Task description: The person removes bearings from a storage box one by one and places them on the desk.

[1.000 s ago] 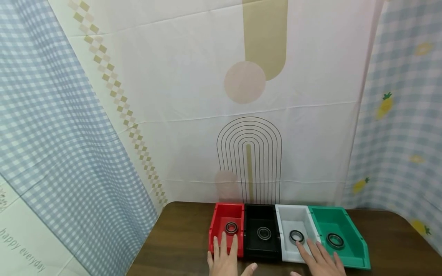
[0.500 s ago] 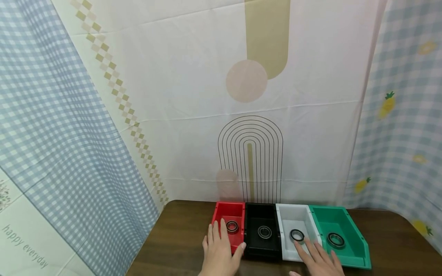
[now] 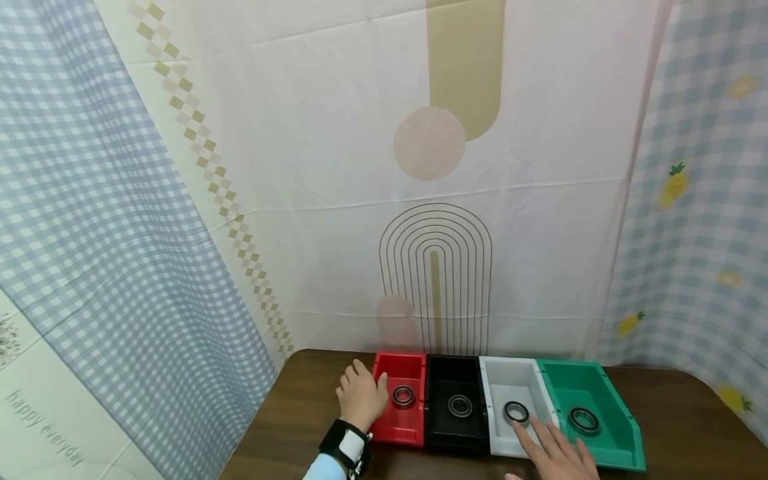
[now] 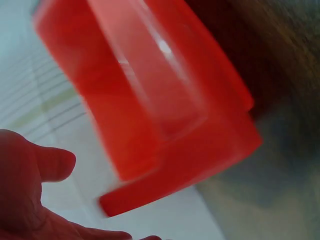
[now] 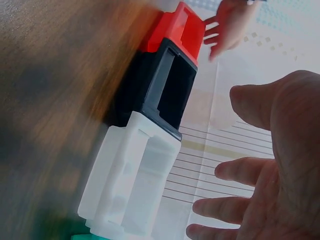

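A red bin (image 3: 401, 437), a black bin (image 3: 456, 442), a white bin (image 3: 505, 448) and a green bin (image 3: 624, 459) stand side by side. Each contains a ring-shaped ball bearing: one in the red (image 3: 395, 397), black (image 3: 451, 406), white (image 3: 507, 413) and green (image 3: 573, 421) bins. My left hand (image 3: 363, 396) is over the red bin's left edge, fingers loosely bent, holding nothing visible; contact with the rim is unclear. My right hand (image 3: 555, 452) hovers with spread fingers over the front of the white and green bins, its fingertip close to the white bin's bearing.
The bins stand on a brown wooden table (image 3: 294, 413), near its back edge. Behind hangs a patterned white cloth (image 3: 324, 253), with checked cloths at the left (image 3: 120, 200) and right (image 3: 696, 253). A black band (image 3: 346, 443) circles the left wrist.
My left hand has moved left and away from me, from the front of the red bin to its left edge, bringing the wrist band into view. My right hand and the bearings stay put.
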Motion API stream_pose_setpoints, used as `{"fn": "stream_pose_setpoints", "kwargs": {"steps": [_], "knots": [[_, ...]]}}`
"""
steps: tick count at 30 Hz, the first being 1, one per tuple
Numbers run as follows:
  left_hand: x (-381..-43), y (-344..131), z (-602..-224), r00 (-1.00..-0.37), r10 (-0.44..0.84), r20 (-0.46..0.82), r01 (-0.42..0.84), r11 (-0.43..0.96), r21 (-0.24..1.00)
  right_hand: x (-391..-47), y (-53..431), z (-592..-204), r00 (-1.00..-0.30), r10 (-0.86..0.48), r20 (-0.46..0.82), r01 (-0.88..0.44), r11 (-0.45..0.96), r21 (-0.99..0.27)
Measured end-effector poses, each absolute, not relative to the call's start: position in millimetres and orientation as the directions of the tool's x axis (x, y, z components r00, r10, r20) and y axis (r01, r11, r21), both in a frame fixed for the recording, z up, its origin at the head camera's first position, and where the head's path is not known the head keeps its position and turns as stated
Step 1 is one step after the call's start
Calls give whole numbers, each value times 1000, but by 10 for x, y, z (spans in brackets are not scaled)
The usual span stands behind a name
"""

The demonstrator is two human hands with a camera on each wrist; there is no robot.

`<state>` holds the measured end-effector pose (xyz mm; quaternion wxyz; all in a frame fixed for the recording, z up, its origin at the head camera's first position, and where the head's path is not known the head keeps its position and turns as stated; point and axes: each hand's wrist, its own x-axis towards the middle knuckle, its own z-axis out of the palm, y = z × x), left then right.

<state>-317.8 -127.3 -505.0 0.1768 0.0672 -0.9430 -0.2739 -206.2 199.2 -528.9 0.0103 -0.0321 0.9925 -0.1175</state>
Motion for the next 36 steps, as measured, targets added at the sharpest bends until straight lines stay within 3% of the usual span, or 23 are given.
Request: {"fn": "stream_pose_setpoints", "kwargs": {"steps": [11, 18, 21, 26, 32, 36], "knots": [[-3506, -1352, -5176, -969, -187, 161, -74, 842, 534, -2117, 2003, -5249, -996, -63, -62, -46, 969, -244], [-3798, -1441, -5538, -956, -130, 261, 15, 873, 488, -2151, 1943, -5253, -993, -68, -97, -39, 962, -271], [-3810, -1456, -5583, -953, -138, 270, 22, 858, 513, -2159, 1900, -5250, -993, -73, -94, -43, 957, -287], [-3655, -1413, -5369, -973, -157, 171, -14, 776, 630, -2152, 1844, -5240, -994, -79, -70, -54, 952, -302], [-3633, -1437, -5411, -978, -114, 174, 24, 770, 637, -2140, 1817, -5276, -994, -76, -75, -50, 953, -298], [-3628, -1430, -5365, -987, -120, 109, -13, 729, 684, -2148, 1806, -5305, -991, -84, -101, -49, 948, -313]]}}
